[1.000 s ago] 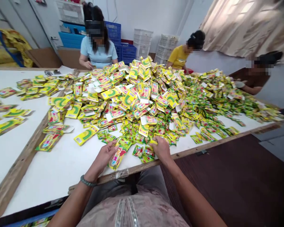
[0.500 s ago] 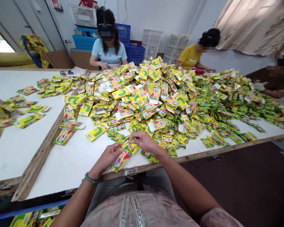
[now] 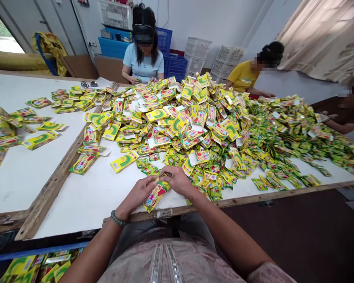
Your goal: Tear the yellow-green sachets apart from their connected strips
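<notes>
A yellow and green printed candy box lies tilted at the table's front edge, its far end between both my hands. My left hand grips it from the left, thumb and fingers closed near the top end. From the right, my right hand pinches the same end, with its fingers bent over the flap. The flap itself is mostly hidden by the fingers. Just beyond my hands lie small green sachets and another yellow box.
A large heap of boxes and sachets covers the table's middle. A wooden strip divides the white tabletop. Below left stands a blue crate of boxes. Three people sit across the table; stacked crates stand behind.
The flap end of the box is now more covered by my fingers, and my hands have drawn closer together. The whole view has shifted slightly.
</notes>
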The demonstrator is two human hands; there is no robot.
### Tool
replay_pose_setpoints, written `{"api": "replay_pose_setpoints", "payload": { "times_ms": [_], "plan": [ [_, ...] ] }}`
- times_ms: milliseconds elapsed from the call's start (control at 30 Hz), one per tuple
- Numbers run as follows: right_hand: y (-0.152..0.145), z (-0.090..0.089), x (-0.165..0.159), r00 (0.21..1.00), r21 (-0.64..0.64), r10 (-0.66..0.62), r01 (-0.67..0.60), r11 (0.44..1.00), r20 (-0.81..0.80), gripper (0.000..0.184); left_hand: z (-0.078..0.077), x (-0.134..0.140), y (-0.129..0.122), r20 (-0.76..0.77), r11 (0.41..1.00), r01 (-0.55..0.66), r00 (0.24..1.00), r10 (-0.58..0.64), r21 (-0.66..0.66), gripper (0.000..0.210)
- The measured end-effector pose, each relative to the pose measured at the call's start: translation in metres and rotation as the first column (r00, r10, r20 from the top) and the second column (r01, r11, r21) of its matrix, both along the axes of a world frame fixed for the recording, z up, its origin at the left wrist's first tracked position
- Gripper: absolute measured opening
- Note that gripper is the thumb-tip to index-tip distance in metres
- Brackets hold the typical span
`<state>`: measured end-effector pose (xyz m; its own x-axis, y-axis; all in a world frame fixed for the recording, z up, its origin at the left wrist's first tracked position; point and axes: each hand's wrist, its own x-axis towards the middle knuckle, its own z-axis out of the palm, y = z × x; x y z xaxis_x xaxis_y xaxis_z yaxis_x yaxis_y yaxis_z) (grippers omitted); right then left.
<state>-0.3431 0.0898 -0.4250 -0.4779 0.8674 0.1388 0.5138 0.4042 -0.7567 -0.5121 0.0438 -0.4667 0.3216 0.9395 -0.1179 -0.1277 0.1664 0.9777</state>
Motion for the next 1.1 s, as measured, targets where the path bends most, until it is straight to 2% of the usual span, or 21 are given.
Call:
{"api": "replay_pose_setpoints", "payload": {
  "times_ms": [67, 133, 200, 333, 400, 467, 567, 667, 767, 900, 967, 1033, 1100],
  "plan": [
    [-0.003, -0.003, 0.003, 0.988, -0.130, -0.048, 0.030, 0.991, -0.144, 0.026, -0.002, 0.000, -0.002, 0.034, 1.000, 0.008, 0.999, -0.008, -0.008, 0.049],
    [-0.006, -0.006, 0.006, 0.969, -0.206, -0.101, 0.054, 0.977, -0.224, 0.040, -0.004, 0.001, -0.005, 0.068, 1.000, 0.005, 0.998, -0.003, -0.025, 0.048],
    [-0.011, -0.009, 0.007, 0.970, -0.219, -0.105, 0.056, 0.974, -0.220, 0.041, -0.006, 0.001, -0.008, 0.093, 0.998, -0.004, 0.996, 0.010, -0.062, 0.045],
    [-0.020, -0.008, 0.002, 0.977, -0.255, -0.051, -0.003, 0.967, -0.206, 0.033, -0.001, 0.001, -0.014, 0.144, 0.988, -0.025, 0.989, 0.048, -0.154, 0.043],
    [-0.023, -0.003, -0.001, 0.969, -0.219, -0.099, 0.049, 0.974, -0.226, 0.033, 0.002, 0.000, -0.015, 0.186, 0.979, -0.045, 0.979, 0.082, -0.197, 0.044],
    [-0.027, 0.004, -0.005, 0.974, -0.128, -0.102, 0.077, 0.989, -0.200, 0.036, 0.002, 0.000, -0.015, 0.202, 0.978, -0.074, 0.973, 0.115, -0.197, 0.045],
    [-0.032, 0.013, -0.010, 0.998, -0.032, 0.028, -0.030, 0.999, -0.064, 0.035, -0.001, 0.000, -0.013, 0.191, 0.979, -0.139, 0.967, 0.166, -0.146, 0.045],
    [-0.033, 0.018, -0.014, 0.995, -0.093, 0.094, -0.095, 0.991, -0.019, 0.033, -0.002, -0.002, -0.010, 0.187, 0.981, -0.166, 0.965, 0.182, -0.096, 0.043],
    [-0.028, 0.015, -0.018, 0.997, -0.169, 0.051, -0.060, 0.984, -0.058, 0.041, 0.002, -0.002, -0.011, 0.192, 0.992, -0.115, 0.974, 0.123, -0.054, 0.041],
    [-0.024, 0.001, -0.031, 0.995, -0.127, -0.061, 0.050, 0.991, -0.082, 0.041, 0.002, -0.003, -0.018, 0.104, 1.000, -0.020, 0.994, 0.020, -0.007, 0.044],
    [-0.023, -0.003, -0.039, 0.995, -0.111, -0.051, 0.042, 0.993, -0.084, 0.043, 0.003, -0.013, -0.018, 0.029, 1.000, 0.000, 1.000, 0.000, -0.004, 0.045],
    [-0.022, -0.004, -0.040, 0.994, -0.080, 0.007, -0.016, 0.997, -0.111, 0.047, 0.011, -0.036, -0.014, -0.075, 0.996, -0.080, 0.994, 0.077, -0.030, 0.050],
    [-0.019, 0.000, -0.032, 0.991, -0.001, -0.006, 0.006, 1.000, -0.133, 0.047, 0.026, -0.073, -0.007, -0.205, 0.948, -0.319, 0.928, 0.311, -0.006, 0.055]
  ]
}}
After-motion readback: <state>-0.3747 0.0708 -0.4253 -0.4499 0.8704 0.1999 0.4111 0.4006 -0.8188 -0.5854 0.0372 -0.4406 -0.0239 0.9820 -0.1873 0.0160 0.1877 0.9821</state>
